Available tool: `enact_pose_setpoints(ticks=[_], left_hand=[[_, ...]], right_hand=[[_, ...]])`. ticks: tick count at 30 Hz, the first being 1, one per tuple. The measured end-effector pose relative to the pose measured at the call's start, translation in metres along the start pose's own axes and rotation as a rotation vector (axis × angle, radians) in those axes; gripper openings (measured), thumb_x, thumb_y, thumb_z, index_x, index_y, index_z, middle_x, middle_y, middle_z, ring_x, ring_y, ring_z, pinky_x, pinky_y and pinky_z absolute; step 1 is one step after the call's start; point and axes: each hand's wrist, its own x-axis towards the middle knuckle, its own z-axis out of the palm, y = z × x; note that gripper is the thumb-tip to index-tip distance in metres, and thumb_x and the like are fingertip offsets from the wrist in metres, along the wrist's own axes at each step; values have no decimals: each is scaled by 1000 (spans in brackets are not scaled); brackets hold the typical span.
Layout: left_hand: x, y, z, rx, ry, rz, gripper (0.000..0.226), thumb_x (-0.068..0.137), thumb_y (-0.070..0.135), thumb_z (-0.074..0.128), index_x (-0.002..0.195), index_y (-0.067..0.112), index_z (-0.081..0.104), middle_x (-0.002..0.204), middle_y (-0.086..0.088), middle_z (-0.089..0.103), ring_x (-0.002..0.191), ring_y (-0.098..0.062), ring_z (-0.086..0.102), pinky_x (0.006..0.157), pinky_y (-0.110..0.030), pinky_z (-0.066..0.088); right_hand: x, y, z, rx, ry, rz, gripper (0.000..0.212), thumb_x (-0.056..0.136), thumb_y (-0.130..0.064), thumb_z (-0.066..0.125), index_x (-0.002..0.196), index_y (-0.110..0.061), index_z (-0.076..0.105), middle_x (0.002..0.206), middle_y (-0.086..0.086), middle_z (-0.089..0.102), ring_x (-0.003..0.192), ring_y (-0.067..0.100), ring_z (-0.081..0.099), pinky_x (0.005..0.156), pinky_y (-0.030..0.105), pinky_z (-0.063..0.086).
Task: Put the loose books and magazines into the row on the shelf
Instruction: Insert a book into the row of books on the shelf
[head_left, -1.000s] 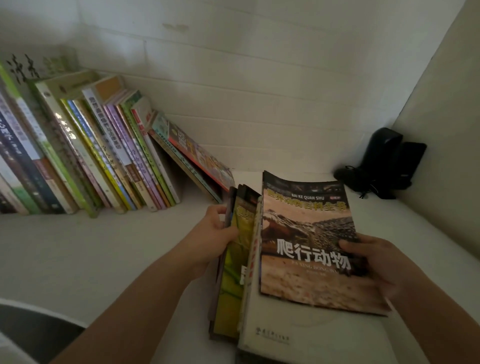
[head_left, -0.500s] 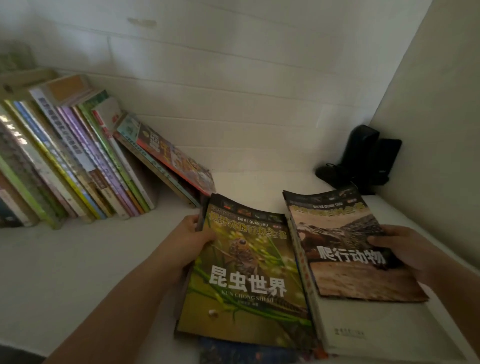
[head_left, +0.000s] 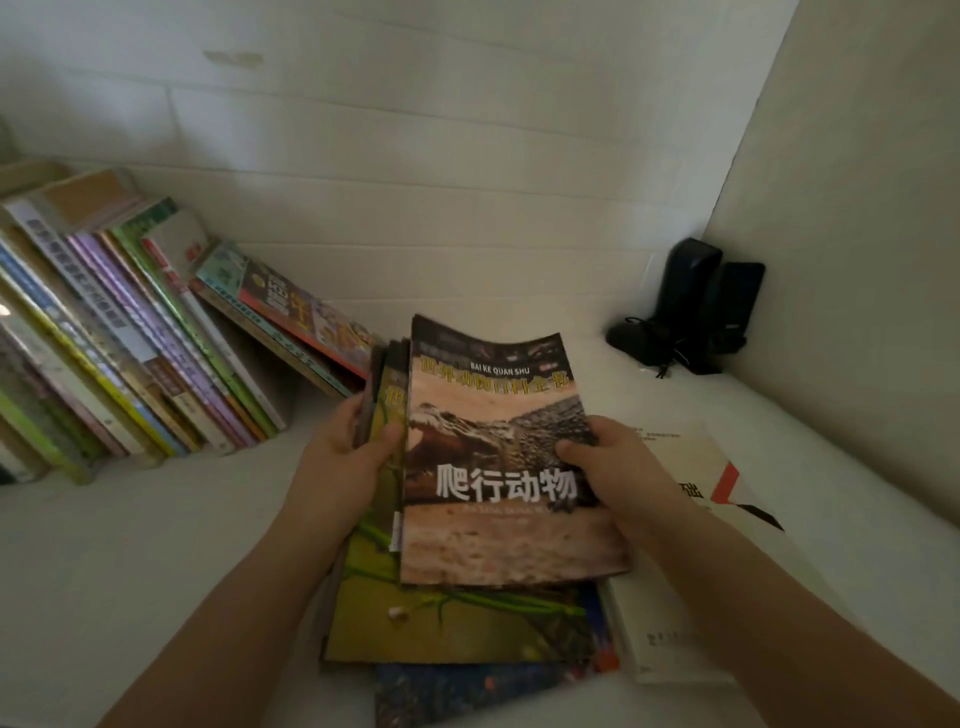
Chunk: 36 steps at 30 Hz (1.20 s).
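A brown reptile magazine (head_left: 498, 457) lies on top of a loose stack at the middle of the shelf. My right hand (head_left: 618, 478) grips its right edge, thumb on the cover. My left hand (head_left: 348, 462) holds the left edge of the stack, thumb on the green insect magazine (head_left: 447, 613) beneath. A dark blue magazine (head_left: 467, 691) sticks out at the bottom. A white book (head_left: 691, 587) lies flat to the right. The row of books (head_left: 130, 332) leans at the left, its last colourful book (head_left: 291, 317) sloping low.
Two black speakers (head_left: 701, 301) with a cable stand in the back right corner against the side wall (head_left: 857, 260). The white shelf surface (head_left: 130, 561) stretches between the row and the stack.
The reptile magazine has moved left, off the white book and onto the green insect magazine. Both hands now hold the gathered stack, which is tilted up.
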Motion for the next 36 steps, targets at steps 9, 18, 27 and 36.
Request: enact_pose_setpoints(ticks=[9, 18, 27, 36], left_hand=[[-13, 68, -30, -155, -56, 602, 39, 87, 17, 47, 119, 39, 43, 100, 17, 69, 92, -6, 66, 68, -24, 56], [-19, 49, -52, 160, 46, 751, 49, 80, 59, 52, 121, 40, 33, 107, 32, 56, 97, 9, 57, 74, -8, 47], [-33, 36, -35, 25, 124, 612, 45, 74, 49, 52, 114, 52, 33, 110, 42, 47, 103, 14, 51, 75, -4, 44], [-23, 43, -64, -40, 113, 534, 37, 64, 49, 59, 93, 67, 44, 102, 28, 59, 95, -1, 60, 74, -22, 53]], right_hand=[[-25, -37, 31, 520, -80, -258, 17, 94, -11, 49, 108, -19, 44, 91, 2, 71, 81, 19, 69, 64, 33, 59], [-44, -41, 55, 620, -128, -376, 36, 85, -3, 54, 110, -28, 46, 94, 0, 71, 82, 13, 70, 61, 24, 56], [-46, -62, 62, 517, -122, -310, 47, 58, -41, 63, 99, -18, 60, 82, -4, 72, 75, 14, 70, 53, 21, 53], [-36, -72, 71, 470, -165, -343, 36, 68, -38, 63, 99, -21, 56, 81, -11, 71, 83, 12, 66, 69, 30, 50]])
